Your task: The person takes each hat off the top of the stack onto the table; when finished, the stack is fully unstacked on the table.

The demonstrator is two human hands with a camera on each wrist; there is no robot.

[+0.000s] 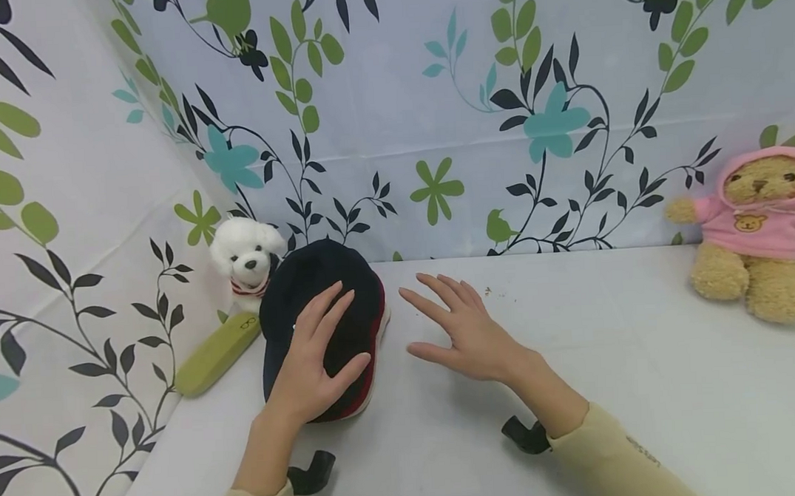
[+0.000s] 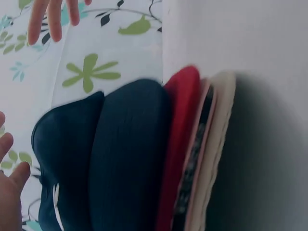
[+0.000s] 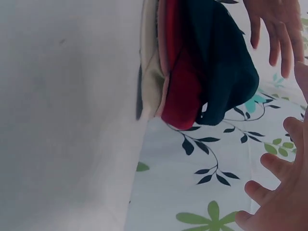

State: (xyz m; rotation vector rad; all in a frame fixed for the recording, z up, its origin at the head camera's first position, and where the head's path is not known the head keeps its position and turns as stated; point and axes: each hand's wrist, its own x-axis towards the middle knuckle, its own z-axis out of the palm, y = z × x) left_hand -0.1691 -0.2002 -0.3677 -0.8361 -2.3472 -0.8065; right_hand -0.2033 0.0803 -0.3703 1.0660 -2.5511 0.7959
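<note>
Left hand [image 1: 313, 374] spread above hat stack [image 1: 363, 312]; right hand [image 1: 475, 341] spread beside it. Handling probably wants low, even, two-sided support.

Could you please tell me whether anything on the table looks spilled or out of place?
Yes: tiny brownish specks show on the white table, near the right hand. They look like crumbs on a plain surface, but are too small to identify. The stack of caps looks orderly.
</note>
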